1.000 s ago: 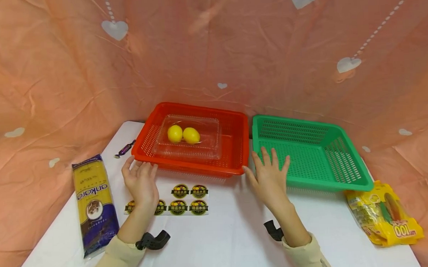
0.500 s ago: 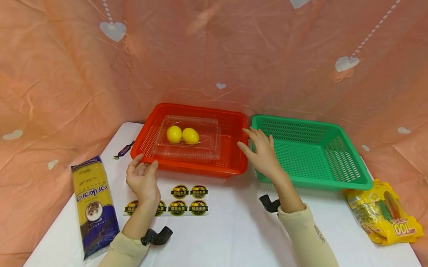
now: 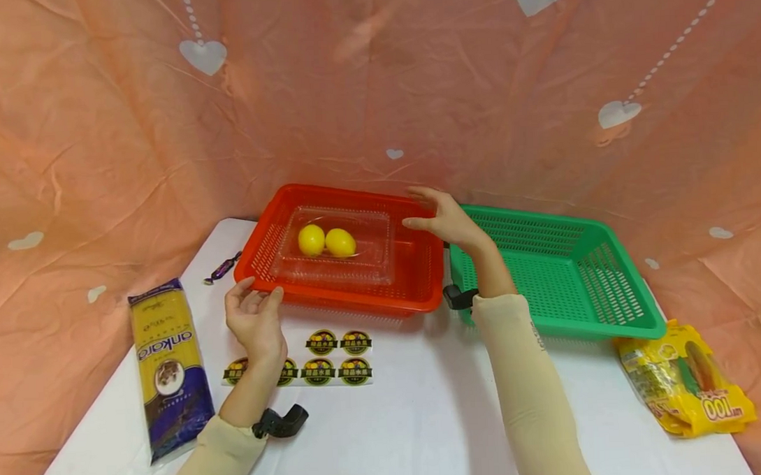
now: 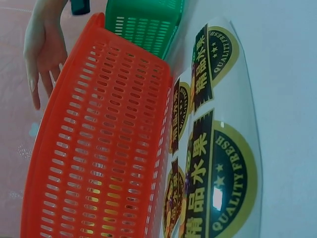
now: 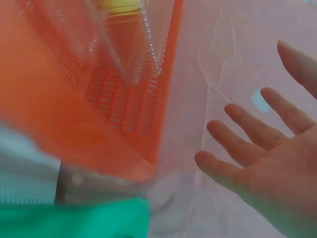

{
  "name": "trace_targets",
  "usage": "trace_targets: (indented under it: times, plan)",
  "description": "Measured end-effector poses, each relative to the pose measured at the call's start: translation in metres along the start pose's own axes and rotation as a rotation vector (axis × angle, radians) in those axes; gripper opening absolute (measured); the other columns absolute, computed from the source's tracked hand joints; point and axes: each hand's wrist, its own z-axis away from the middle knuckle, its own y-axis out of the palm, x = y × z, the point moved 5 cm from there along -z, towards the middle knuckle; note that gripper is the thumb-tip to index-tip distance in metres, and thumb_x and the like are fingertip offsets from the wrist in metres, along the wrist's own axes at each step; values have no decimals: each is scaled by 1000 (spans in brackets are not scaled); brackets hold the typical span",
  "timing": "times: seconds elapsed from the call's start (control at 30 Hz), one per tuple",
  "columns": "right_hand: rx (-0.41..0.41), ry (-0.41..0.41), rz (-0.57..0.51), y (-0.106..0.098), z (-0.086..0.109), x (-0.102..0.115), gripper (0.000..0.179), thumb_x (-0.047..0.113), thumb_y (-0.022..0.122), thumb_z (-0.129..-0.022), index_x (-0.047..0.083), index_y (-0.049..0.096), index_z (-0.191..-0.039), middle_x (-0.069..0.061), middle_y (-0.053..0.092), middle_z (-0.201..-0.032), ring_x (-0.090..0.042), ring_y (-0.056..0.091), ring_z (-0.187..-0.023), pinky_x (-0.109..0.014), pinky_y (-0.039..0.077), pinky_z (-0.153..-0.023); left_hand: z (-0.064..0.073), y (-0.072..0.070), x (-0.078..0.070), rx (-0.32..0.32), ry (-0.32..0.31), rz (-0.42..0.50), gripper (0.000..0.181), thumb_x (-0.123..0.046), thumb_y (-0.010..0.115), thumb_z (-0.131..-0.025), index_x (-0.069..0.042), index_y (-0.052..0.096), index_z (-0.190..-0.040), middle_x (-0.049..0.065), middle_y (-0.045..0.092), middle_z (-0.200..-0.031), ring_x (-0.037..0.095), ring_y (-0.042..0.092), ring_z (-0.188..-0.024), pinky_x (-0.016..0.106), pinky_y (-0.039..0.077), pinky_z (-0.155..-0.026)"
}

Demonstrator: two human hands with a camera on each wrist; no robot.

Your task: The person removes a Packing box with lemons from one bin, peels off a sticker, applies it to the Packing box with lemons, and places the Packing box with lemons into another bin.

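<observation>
The right hand (image 3: 443,220) is displaced from the near left corner of the green basket (image 3: 539,281) to the far right corner of the red basket (image 3: 357,303), and its fingers, earlier spread forward, now point left. The right sleeve (image 3: 527,386) advances with it, its cuff now overlapping the green basket in the head view. Compared with one second ago, the left hand (image 3: 255,322) is rotated, with thumb and fingers farther apart.

The brand "ankara" is borne by the yellow-and-purple packet (image 3: 171,376). "100" is displayed on the yellow bag (image 3: 683,381). "精品水果" and "QUALITY FRESH" are printed on the round stickers (image 4: 230,181). Smaller print on packet and bag cannot be deciphered.
</observation>
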Motion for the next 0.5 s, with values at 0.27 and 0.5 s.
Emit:
trace_targets:
  times: [0.27, 0.5]
  plan:
    - [27, 73, -88, 2, -26, -9, 68, 20, 68, -95, 9, 36, -154, -14, 35, -157, -34, 31, -144, -54, 31, -114, 1, 0, 1, 7, -15, -1, 41, 27, 62, -78, -4, 58, -105, 9, 49, -90, 15, 54, -77, 19, 54, -67]
    - [58, 122, -76, 11, -43, -19, 73, 28, 71, -92, 13, 36, -154, -9, 35, -157, -32, 30, -144, -53, 33, -113, -1, 0, 0, 8, -29, 5, 41, 26, 63, -78, -4, 59, -106, 9, 50, -87, 15, 54, -75, 19, 54, -66]
